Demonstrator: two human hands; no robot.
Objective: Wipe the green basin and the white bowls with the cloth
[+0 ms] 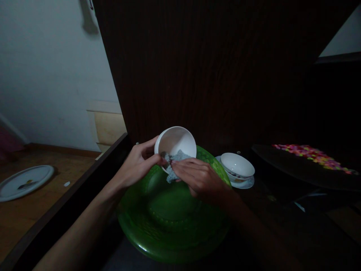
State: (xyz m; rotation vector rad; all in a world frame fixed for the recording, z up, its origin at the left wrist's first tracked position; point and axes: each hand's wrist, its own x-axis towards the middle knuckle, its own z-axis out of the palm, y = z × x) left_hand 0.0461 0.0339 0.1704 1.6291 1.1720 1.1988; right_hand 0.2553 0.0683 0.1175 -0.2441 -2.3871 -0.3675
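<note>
A white bowl (pixel 180 137) is tilted with its opening toward me, above a green basin (pixel 175 244). My left hand (pixel 142 160) grips the bowl by its left side, thumb over the rim. Pressed against the lower rim is a grey-blue cloth (pixel 172 175), held in my right hand (pixel 197 175); its fingers are closed on the cloth, and part of it lies inside the bowl. The basin's inside is dim, and whether it holds water cannot be told.
Right of the basin, stacked white bowls (pixel 238 164) sit on a plate (pixel 248 184). A dark panel (pixel 197 67) rises behind. Multicoloured small pieces (pixel 313 156) lie on a dark surface at the right. A white round lid-like object (pixel 28 180) lies on the floor at left.
</note>
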